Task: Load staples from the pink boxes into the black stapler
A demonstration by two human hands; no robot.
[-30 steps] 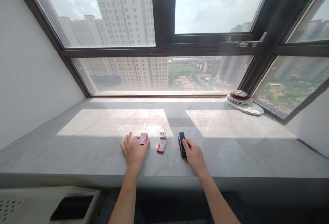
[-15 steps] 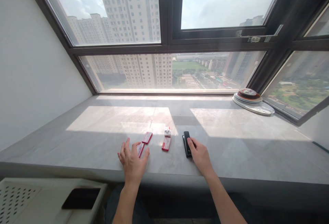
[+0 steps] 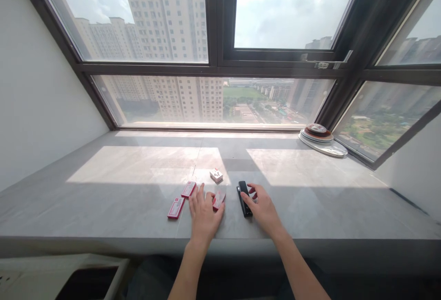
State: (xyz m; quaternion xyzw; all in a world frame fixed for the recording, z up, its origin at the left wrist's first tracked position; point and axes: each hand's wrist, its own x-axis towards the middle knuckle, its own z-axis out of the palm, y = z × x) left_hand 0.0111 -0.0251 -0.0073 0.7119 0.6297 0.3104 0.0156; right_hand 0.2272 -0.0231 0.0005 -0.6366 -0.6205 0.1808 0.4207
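Note:
My left hand (image 3: 204,213) lies flat on the grey sill, fingers stretched out, its thumb and forefinger touching a small red box (image 3: 219,199). Two more red boxes lie to its left, one near (image 3: 176,208) and one further back (image 3: 188,189). A small white and red box (image 3: 216,175) sits behind them in the sunlight. My right hand (image 3: 264,209) has its thumb and curled fingers on a black stapler (image 3: 244,197) that lies flat on the sill.
The grey stone sill (image 3: 310,208) runs under a wide window with dark frames (image 3: 213,68). A stack of plates (image 3: 322,138) stands at the back right corner. A white wall closes the left side. A pale perforated unit (image 3: 103,272) sits below the sill's front edge.
My left hand has let go of a red box at the left and moved right to the box beside the stapler. The right hand stays on the stapler. The view has shifted slightly.

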